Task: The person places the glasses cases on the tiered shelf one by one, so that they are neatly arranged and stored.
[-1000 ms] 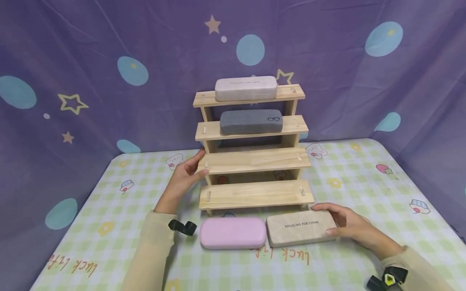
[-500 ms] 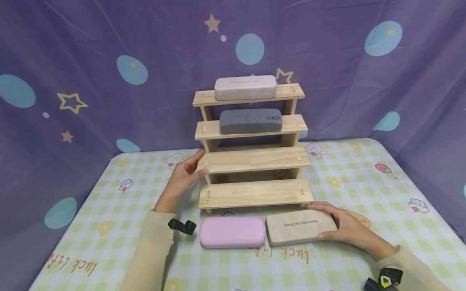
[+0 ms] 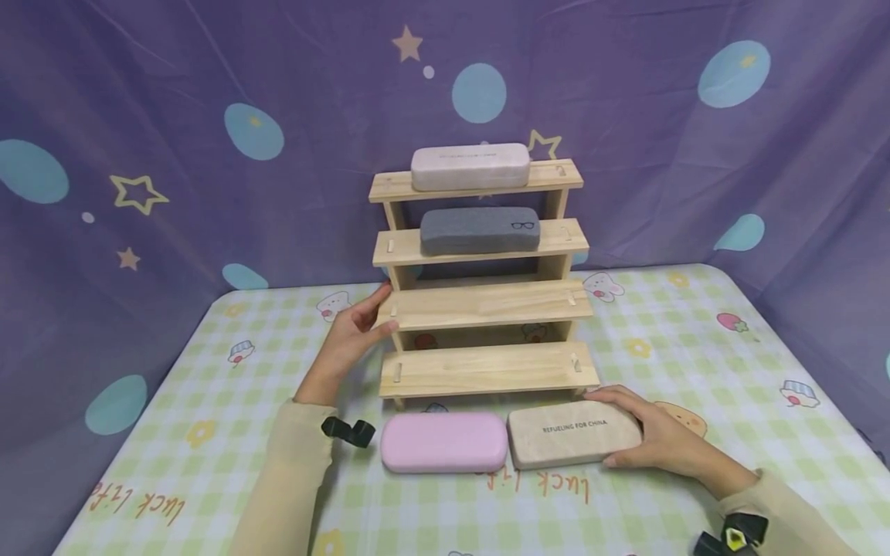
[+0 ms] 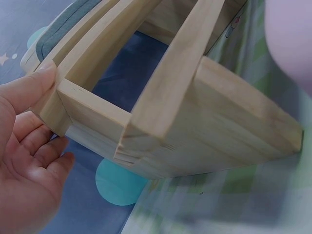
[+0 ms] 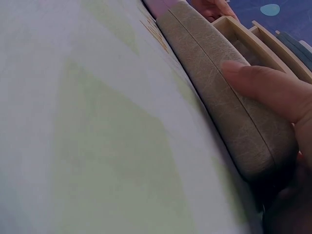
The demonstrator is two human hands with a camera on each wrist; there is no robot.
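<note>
My left hand grips the left end of a stepped wooden display rack at its second tier from the bottom. In the left wrist view the thumb lies on the board's end and the other fingers curl beside it. At the front right, my right hand holds the right end of a beige glasses case lettered "REFUELING FOR CHINA". Its thumb presses the case's front side, seen in the right wrist view. The case lies on the tablecloth, close beside a pink glasses case.
A pale pinkish glasses case sits on the top tier, and a grey-blue one with a spectacles mark is on the tier below. A checked cloth covers the table. A purple curtain hangs close behind the rack.
My right hand has slid slightly left along the beige case, its thumb now further in along the front edge. The left hand, the rack and the other cases have stayed in place.
</note>
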